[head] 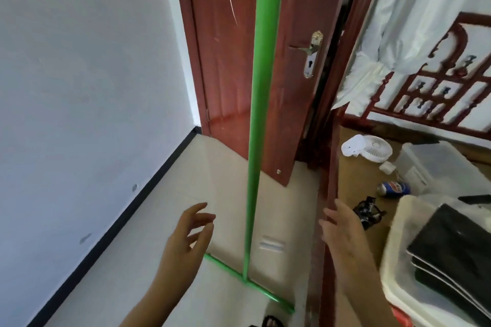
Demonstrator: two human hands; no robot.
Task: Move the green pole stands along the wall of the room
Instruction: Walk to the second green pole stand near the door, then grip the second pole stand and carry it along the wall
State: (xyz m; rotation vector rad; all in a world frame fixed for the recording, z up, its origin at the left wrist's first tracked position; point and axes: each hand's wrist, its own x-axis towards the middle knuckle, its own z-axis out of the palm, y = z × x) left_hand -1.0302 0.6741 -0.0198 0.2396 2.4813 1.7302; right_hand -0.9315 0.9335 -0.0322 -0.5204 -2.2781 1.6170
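A green pole stand point(259, 103) rises upright in front of me, its tall tube running from the top of the view down to a green crossbar foot point(265, 292) on the pale tiled floor. My left hand point(186, 241) hovers just left of the pole's lower part, fingers spread, touching nothing. My right hand point(345, 236) is to the right of the pole, fingers apart, next to a dark red wooden edge point(329, 194). Neither hand touches the pole.
A white wall point(79, 87) with a black skirting runs along the left. A red-brown door point(228, 61) stands ajar behind the pole. At right lie a white fan point(356, 147), a drink can point(394, 188), a white bin with dark panels point(451, 252) and carved red furniture point(438, 93).
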